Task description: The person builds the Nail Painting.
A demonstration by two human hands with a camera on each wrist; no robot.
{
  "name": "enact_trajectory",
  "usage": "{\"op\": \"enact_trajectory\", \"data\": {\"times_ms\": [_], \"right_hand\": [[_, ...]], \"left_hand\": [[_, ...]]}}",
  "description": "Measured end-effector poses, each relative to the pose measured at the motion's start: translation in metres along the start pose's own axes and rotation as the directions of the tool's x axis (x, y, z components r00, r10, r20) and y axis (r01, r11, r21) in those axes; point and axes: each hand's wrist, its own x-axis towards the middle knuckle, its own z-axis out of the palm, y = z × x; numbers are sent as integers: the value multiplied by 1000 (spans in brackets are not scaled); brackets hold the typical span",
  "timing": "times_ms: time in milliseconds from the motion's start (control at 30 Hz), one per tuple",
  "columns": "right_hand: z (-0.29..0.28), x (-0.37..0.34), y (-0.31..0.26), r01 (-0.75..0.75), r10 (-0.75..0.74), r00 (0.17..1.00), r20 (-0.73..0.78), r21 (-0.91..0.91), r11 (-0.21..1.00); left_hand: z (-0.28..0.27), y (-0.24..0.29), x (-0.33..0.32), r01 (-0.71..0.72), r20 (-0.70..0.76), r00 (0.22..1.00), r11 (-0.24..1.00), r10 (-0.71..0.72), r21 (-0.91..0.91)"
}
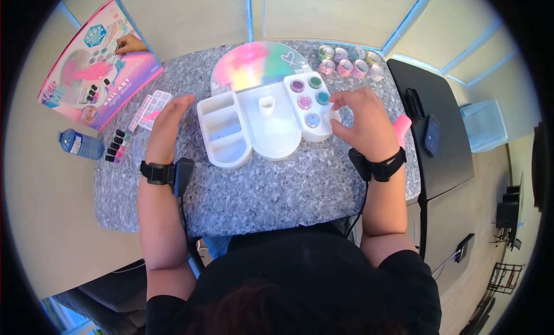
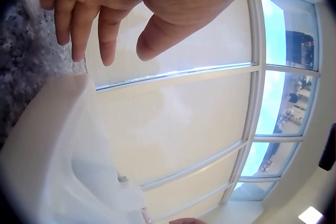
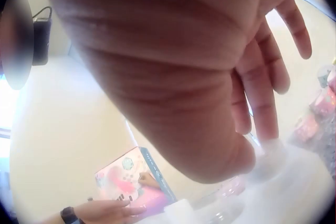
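Observation:
A white plastic nail art station (image 1: 271, 127) lies on the table, with a rainbow shiny panel (image 1: 248, 66) behind it. Small round glitter pots, among them a purple one (image 1: 297, 85) and a light blue one (image 1: 312, 120), sit in its right section. Over that section's right edge, my right hand (image 1: 366, 124) pinches a small whitish, translucent pot (image 3: 268, 163) between thumb and fingers. My left hand (image 1: 166, 127) is held to the left of the station's three-part tray (image 1: 222, 162), fingers straight and holding nothing; the left wrist view shows its fingers (image 2: 107, 40) spread.
A nail art box (image 1: 101, 64) stands at the back left, near a water bottle (image 1: 81, 144), nail polish bottles (image 1: 118, 144) and a divided case (image 1: 158, 101). Several small rolls (image 1: 344, 68) stand at the back right. A pink object (image 1: 402, 127) lies behind my right wrist.

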Motion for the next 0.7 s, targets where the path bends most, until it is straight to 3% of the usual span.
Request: {"op": "enact_trajectory", "data": {"times_ms": [167,433,600,700], "right_hand": [[4,0,2,24,-24,1000,3,-78,997],[3,0,6,18,-18,1000,1,6,1000],[2,1,6,-5,5,1000,19,26,1000],[2,-2,9,-137,128,986,102,90,986]], "left_hand": [[0,0,-2,26,-3,1000,998,-26,50],[7,19,-6,22,-116,993,1000,-25,-22],[3,18,-7,5,-107,994,999,-11,-53],[5,18,-4,17,-106,994,998,-23,-62]]}}
